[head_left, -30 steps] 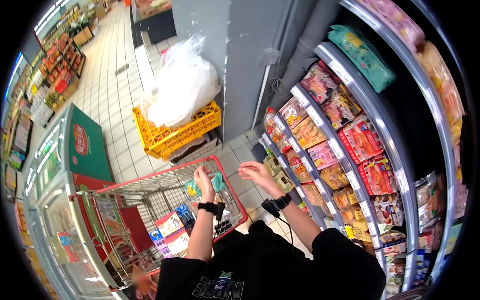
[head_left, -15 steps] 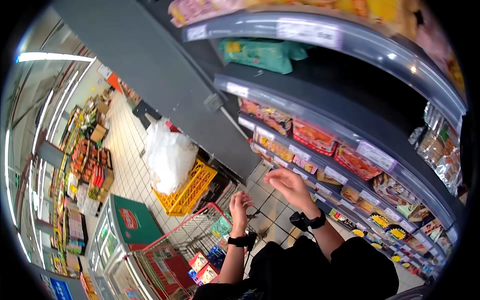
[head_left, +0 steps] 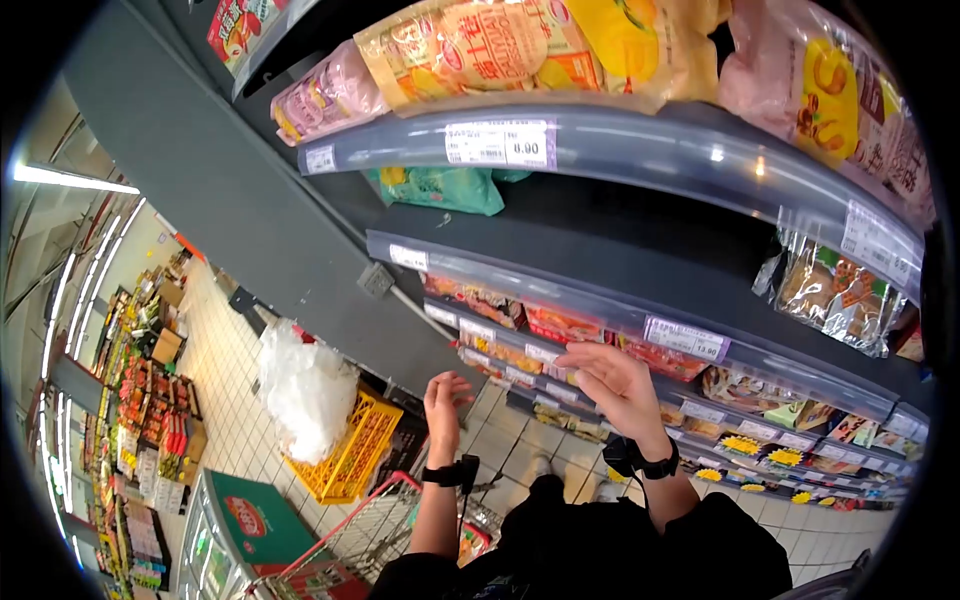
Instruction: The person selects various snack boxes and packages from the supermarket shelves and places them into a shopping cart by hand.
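Observation:
My left hand (head_left: pixel 445 412) is raised above the shopping cart (head_left: pixel 375 515), its fingers loosely curled and apart, holding nothing. To its right, my right hand (head_left: pixel 615 388) is held up in front of the lower shelves, fingers stretched out and nothing in it. Neither hand touches a product. Beyond them, a green package (head_left: pixel 440 188) lies on a dark shelf. Above it, an orange-and-cream bread bag (head_left: pixel 480 52) and a pink bag (head_left: pixel 330 92) sit on the upper shelf. A clear-wrapped package (head_left: pixel 835 290) is at the right end of the dark shelf.
A grey pillar (head_left: pixel 220 190) stands left of the shelves. By its foot, a yellow crate (head_left: pixel 352 450) bears a white plastic bag (head_left: pixel 303 390). A green-sided freezer (head_left: pixel 255 520) stands at lower left. Farther back are produce displays (head_left: pixel 150 430).
The view has turned toward the shelves, and the upper shelf now fills the top. Both hands have shifted rightward in view, still empty. The cart has slid lower and is mostly hidden.

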### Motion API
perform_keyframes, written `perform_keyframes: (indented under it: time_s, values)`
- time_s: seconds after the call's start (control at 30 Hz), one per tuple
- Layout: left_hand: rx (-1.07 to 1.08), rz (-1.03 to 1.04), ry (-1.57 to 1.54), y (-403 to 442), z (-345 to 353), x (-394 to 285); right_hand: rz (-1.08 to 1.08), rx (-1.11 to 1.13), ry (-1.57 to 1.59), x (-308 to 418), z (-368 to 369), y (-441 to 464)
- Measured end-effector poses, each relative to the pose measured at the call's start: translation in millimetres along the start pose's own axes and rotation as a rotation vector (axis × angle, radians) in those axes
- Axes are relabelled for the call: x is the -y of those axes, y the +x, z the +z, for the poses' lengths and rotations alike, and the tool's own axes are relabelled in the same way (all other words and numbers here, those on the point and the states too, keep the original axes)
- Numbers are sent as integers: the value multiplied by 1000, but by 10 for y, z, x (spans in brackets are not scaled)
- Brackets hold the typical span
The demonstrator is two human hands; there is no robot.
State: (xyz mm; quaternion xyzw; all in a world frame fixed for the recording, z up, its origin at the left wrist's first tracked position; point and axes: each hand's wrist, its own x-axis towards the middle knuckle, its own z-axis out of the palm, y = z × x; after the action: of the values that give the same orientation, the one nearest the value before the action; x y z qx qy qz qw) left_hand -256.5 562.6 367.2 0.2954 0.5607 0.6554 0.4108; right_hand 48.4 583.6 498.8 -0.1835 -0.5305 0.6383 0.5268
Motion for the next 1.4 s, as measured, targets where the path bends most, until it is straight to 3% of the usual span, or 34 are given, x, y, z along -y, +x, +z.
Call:
perform_keyframes:
  time_s: [0.13, 0.33, 0.53, 0.67, 0.7, 0.8, 1.07, 1.27, 1.4]
  values:
    - [-68, 145, 37, 579, -87, -390, -86, 4, -75, 105, 148, 286]
    - [-44, 642, 122, 1380, 6, -1509, -242, -106, -144, -6, 680, 1056]
    - [139, 639, 99, 2199, 227, -2240, -262, -292, -269, -372, 1118, 1993]
    - [91, 635, 239, 2812, 411, -2341, -314, -402, -511, -815, 1165, 2602]
    - [101, 658, 305, 2964, 434, -2302, -221, -458, -687, -770, 1275, 2646]
    - [152, 645, 369, 3235, 478, -2193, -222, -567, -1070, -964, 1288, 2838]
    - [294, 630, 491, 3269, 388, -2243, -142, -580, -1131, -1034, 1327, 2996]
    - [329, 565, 470, 3213, 314, -2285, -236, -602, -1219, -1063, 1353, 2964]
    - [278, 549, 464, 3121, 331, -2298, -228, -565, -1032, -978, 1399, 2921]
